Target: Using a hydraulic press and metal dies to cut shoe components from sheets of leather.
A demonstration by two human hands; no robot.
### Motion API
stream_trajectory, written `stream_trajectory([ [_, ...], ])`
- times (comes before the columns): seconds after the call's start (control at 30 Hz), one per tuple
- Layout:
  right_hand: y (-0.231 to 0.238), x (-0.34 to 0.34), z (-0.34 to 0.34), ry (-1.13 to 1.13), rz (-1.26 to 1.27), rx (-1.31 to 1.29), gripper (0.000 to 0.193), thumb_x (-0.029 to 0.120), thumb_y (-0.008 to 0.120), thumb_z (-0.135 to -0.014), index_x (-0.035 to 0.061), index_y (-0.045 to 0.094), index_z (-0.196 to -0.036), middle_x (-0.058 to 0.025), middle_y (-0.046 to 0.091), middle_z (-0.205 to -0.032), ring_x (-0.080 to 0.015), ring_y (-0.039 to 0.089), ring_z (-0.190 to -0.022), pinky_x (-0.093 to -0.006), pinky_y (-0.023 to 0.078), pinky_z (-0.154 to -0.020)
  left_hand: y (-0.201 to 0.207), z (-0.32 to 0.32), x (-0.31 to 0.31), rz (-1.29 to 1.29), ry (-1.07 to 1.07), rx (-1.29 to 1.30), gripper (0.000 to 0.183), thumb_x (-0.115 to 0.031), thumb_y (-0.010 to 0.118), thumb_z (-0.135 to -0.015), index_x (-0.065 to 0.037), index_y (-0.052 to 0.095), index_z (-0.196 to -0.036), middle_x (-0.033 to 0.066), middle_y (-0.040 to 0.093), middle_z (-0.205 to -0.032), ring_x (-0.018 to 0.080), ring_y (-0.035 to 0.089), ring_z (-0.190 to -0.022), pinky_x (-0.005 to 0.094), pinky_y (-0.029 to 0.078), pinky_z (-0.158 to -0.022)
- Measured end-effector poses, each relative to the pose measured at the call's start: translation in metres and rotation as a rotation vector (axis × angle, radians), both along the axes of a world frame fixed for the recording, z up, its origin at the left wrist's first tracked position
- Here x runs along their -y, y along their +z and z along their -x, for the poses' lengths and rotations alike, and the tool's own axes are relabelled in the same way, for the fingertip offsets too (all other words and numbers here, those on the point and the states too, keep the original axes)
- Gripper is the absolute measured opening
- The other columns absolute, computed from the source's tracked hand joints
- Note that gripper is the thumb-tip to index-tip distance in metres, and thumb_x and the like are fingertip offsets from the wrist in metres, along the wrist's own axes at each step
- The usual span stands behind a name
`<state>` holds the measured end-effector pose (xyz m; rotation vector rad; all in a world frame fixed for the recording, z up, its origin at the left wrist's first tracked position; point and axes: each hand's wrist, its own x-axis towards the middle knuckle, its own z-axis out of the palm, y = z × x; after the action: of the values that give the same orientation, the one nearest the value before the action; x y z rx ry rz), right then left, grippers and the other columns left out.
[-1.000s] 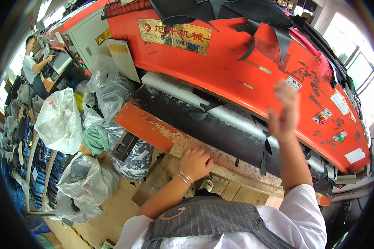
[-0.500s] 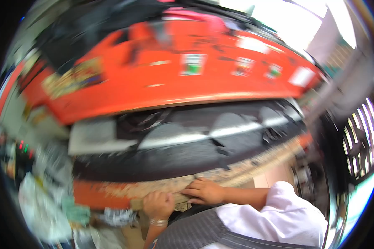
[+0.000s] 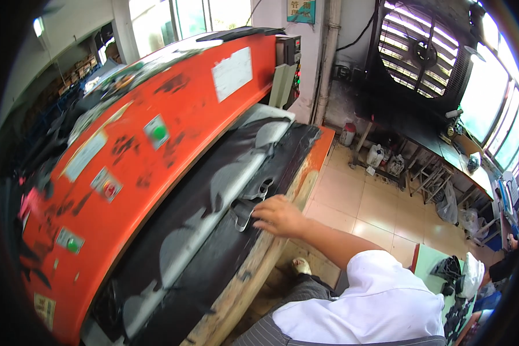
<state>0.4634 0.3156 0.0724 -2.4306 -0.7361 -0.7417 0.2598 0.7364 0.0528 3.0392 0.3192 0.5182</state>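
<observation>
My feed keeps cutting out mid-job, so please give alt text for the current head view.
The person's right hand reaches over a black work bed, at a thin looped piece; whether it grips the piece is unclear. A large red machine body with two green buttons and a red one spans the left. The left hand is out of view.

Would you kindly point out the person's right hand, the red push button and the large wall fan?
Right hand (image 3: 279, 217): head view, on the back of the hand.
Red push button (image 3: 109, 189): head view, on the button's face.
Large wall fan (image 3: 424, 55): head view, on its central hub.
</observation>
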Motion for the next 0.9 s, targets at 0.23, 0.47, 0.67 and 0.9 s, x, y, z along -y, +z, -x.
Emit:
stream_trajectory([
  [0.23,-0.013,0.288,-0.176,-0.462,0.061,-0.192,0.036,0.040,0.059,-0.088,0.0100,0.066,-0.107,-0.0093,0.062,-0.116,-0.0272,0.056,-0.109,-0.0435,0.039,-0.092,0.008,-0.135,0.166,-0.073,0.075,0.077,0.037,-0.031,0.064,-0.083,0.002,0.067,-0.100,0.0201,0.067,-0.093,0.0358,0.063,-0.089,0.0439,0.049,-0.081],
  [0.47,-0.061,0.468,-0.299,-0.961,0.019,-0.636,0.072,0.064,0.040,-0.090,0.0013,0.063,-0.117,-0.0213,0.056,-0.127,-0.0357,0.049,-0.123,-0.0472,0.037,-0.102,0.016,-0.226,0.249,-0.142,0.174,0.137,0.039,-0.029,0.064,-0.082,0.002,0.064,-0.104,0.0193,0.067,-0.094,0.0352,0.063,-0.090,0.0437,0.049,-0.083],
  [0.67,-0.082,0.489,-0.338,-0.819,0.063,-1.002,0.088,0.068,0.027,-0.091,-0.0095,0.067,-0.100,-0.0317,0.062,-0.107,-0.0443,0.058,-0.106,-0.0460,0.040,-0.098,0.015,-0.279,0.273,-0.206,0.244,0.178,0.041,-0.028,0.064,-0.081,0.003,0.062,-0.107,0.0187,0.066,-0.094,0.0347,0.062,-0.092,0.0436,0.049,-0.084],
  [0.9,-0.087,0.508,-0.378,-0.789,-0.066,-1.006,0.086,0.070,0.036,-0.088,-0.0095,0.067,-0.099,-0.0328,0.062,-0.108,-0.0438,0.059,-0.105,-0.0457,0.045,-0.094,0.000,-0.307,0.269,-0.242,0.284,0.206,0.044,-0.027,0.064,-0.079,0.004,0.060,-0.111,0.0180,0.066,-0.095,0.0341,0.062,-0.093,0.0434,0.048,-0.086],
])
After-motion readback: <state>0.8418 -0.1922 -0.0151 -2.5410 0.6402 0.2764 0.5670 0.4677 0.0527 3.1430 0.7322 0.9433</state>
